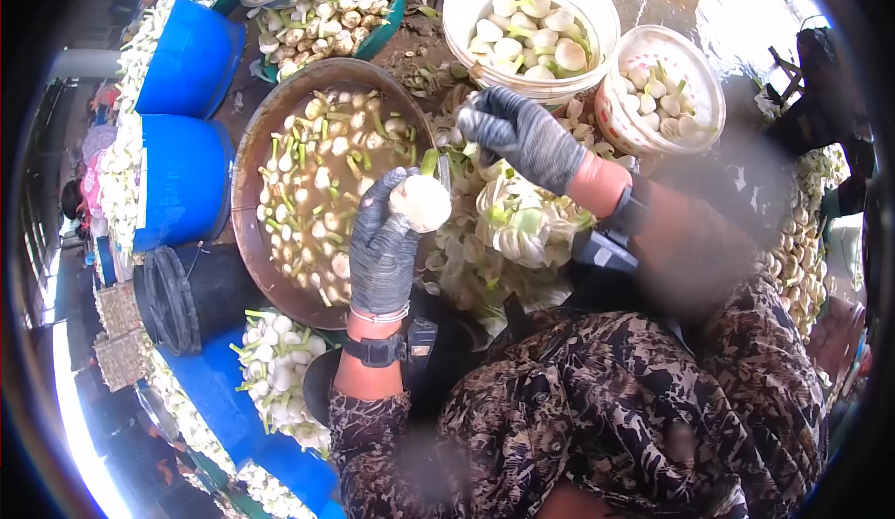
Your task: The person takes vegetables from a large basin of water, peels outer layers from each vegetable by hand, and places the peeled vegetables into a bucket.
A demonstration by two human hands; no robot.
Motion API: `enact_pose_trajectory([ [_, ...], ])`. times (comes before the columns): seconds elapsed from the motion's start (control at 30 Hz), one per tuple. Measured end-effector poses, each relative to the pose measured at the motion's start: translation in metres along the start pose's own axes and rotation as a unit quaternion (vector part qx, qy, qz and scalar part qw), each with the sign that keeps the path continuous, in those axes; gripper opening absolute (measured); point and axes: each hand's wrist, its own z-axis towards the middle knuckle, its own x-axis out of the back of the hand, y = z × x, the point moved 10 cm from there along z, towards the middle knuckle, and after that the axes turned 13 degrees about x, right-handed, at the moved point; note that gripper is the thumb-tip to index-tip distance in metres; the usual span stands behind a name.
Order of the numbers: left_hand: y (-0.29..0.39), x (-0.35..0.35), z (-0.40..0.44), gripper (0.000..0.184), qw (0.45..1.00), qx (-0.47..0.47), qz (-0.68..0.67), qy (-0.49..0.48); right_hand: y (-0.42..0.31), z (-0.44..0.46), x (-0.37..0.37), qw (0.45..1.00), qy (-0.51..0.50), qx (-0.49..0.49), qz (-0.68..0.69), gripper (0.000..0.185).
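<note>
My left hand [380,244], in a grey glove, holds a peeled white garlic bulb [421,206] with a short green stem stub pointing up. My right hand [527,137], gloved too, is closed and raised to the right of the bulb, apart from it. A narrow greyish edge, perhaps a blade, shows beside the stem; what the right fingers grip cannot be made out. Below the right hand lies a heap of garlic peelings [522,216]. Left of the bulb stands a wide brown basin [244,193] of murky water with many trimmed bulbs in it.
A white bucket [459,4] and a smaller patterned bucket [612,113] hold garlic bulbs. Blue tubs [186,183] of garlic line the left, near a black bucket [172,300]. A green tub [392,29] stands at the back. More garlic [797,258] lies at right.
</note>
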Motion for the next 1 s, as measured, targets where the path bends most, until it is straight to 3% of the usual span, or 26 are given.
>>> enact_pose_trajectory([
  [0.07,0.001,0.002,0.0,0.043,0.999,-0.006,0.043,0.024,-0.033,-0.011,-0.032,0.984,-0.037,0.156,0.078,0.036],
  [0.13,-0.003,-0.005,0.0,0.043,0.998,0.03,0.062,0.009,-0.054,-0.022,-0.044,0.955,-0.117,0.201,-0.183,0.031],
  [0.17,0.006,-0.008,-0.002,0.045,0.988,-0.026,0.151,0.017,-0.047,-0.023,-0.044,0.951,-0.11,0.191,-0.218,0.025],
  [0.2,0.005,-0.009,-0.002,0.045,0.988,-0.024,0.152,0.014,-0.045,-0.022,-0.044,0.951,-0.107,0.188,-0.219,0.025],
  [0.27,-0.002,-0.004,-0.005,0.047,0.99,0.012,0.133,0.039,-0.021,-0.016,-0.034,0.987,-0.069,0.089,-0.113,0.019],
  [0.33,0.0,-0.004,-0.004,0.049,0.993,0.014,0.115,0.033,-0.002,-0.004,-0.013,0.989,0.002,0.104,-0.105,0.016],
  [0.4,-0.012,-0.012,-0.002,0.054,0.977,0.083,-0.186,-0.068,0.024,0.006,0.023,0.992,0.061,0.003,-0.108,0.016],
  [0.47,-0.014,-0.007,0.001,0.058,0.963,0.083,-0.242,-0.085,0.008,0.017,0.048,0.956,0.054,0.031,-0.285,0.021],
  [0.5,-0.014,-0.011,0.001,0.06,0.95,0.095,-0.276,-0.108,-0.003,0.018,0.043,0.959,0.061,0.102,-0.258,0.02],
  [0.53,-0.015,-0.014,0.001,0.062,0.936,0.106,-0.31,-0.131,-0.016,0.016,0.038,0.959,0.058,0.104,-0.258,0.02],
  [0.6,-0.02,-0.017,0.001,0.066,0.936,0.117,-0.307,-0.128,-0.077,-0.007,0.002,0.879,-0.008,0.316,-0.356,0.022],
  [0.63,-0.023,-0.016,0.0,0.067,0.951,0.116,-0.264,-0.109,-0.078,-0.013,-0.015,0.878,-0.059,0.324,-0.349,0.027],
  [0.67,-0.026,-0.015,-0.001,0.069,0.965,0.115,-0.219,-0.09,-0.094,-0.023,-0.027,0.849,-0.051,0.379,-0.364,0.016],
  [0.7,-0.028,-0.007,0.002,0.072,0.986,0.102,-0.125,-0.035,-0.085,-0.028,-0.038,0.852,-0.086,0.356,-0.375,0.016],
  [0.77,-0.028,-0.011,0.001,0.072,0.99,0.091,-0.093,-0.057,-0.073,-0.035,-0.051,0.867,-0.131,0.301,-0.376,0.015],
  [0.93,-0.028,-0.017,0.004,0.073,0.993,0.05,0.054,-0.088,-0.069,-0.04,-0.054,0.875,-0.124,0.275,-0.378,0.015],
  [1.0,-0.024,-0.02,0.003,0.075,0.992,0.045,0.065,-0.094,-0.046,-0.035,-0.051,0.9,-0.138,0.184,-0.37,0.016],
])
